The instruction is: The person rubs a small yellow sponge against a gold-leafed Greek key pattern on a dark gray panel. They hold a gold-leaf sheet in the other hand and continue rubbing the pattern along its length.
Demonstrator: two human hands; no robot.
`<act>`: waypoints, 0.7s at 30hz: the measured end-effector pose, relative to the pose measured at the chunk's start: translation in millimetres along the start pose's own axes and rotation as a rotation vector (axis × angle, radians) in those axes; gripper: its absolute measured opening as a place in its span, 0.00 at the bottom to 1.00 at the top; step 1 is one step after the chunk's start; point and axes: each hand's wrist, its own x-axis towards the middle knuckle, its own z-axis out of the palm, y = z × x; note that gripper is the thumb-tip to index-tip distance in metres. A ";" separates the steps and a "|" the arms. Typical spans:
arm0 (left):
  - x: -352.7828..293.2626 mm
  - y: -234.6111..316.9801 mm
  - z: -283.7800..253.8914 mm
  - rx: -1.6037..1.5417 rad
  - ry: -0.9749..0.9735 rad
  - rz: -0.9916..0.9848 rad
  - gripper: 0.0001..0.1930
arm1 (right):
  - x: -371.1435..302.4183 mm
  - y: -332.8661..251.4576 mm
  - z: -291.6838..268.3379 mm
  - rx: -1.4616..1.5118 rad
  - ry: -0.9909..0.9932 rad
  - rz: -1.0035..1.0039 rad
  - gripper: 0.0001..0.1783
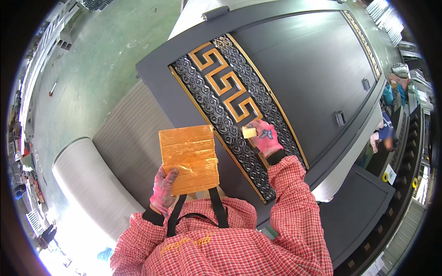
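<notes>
At the left, a large pale roll lies with its ribbed sheet reaching under the grey panel. Next comes the left hand, in a stained pink glove, closed on the lower left edge of a gold-coated board, thumb on its face. The board hangs over the panel's edge nearest the person, its upper right corner just beside the gold strip there. If that grip slackened, the board could tip and smear gold on the panel.

Further right, a black scrollwork band runs along that same edge, with a gold key pattern down its middle. Over the pattern's near end, the right hand, also gloved, pinches a small pale block; whether the block touches the pattern cannot be told. A slip sideways, or too much gold on the block, would likely mark the black scrolls. The loose checked sleeve passes low by the panel's right edge and might drag through any wet gold.
</notes>
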 end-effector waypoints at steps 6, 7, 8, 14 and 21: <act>-4.7 -10.6 3.4 -0.007 0.003 -0.043 0.22 | -55.3 15.0 -21.0 -0.128 -0.067 0.045 0.11; -4.2 -12.6 0.2 -0.005 0.006 -0.044 0.22 | -60.7 16.3 -24.4 -0.158 -0.077 0.044 0.12; -4.4 -13.6 -1.8 -0.003 0.008 -0.045 0.22 | -66.7 16.1 -28.3 -0.110 -0.037 0.063 0.13; 3.5 -10.6 12.4 0.034 0.002 -0.023 0.18 | -80.3 -29.0 -29.4 0.319 0.250 0.016 0.18; 10.6 -29.4 12.4 0.136 -0.136 0.005 0.19 | -83.7 -117.1 -17.6 0.154 0.104 -0.234 0.19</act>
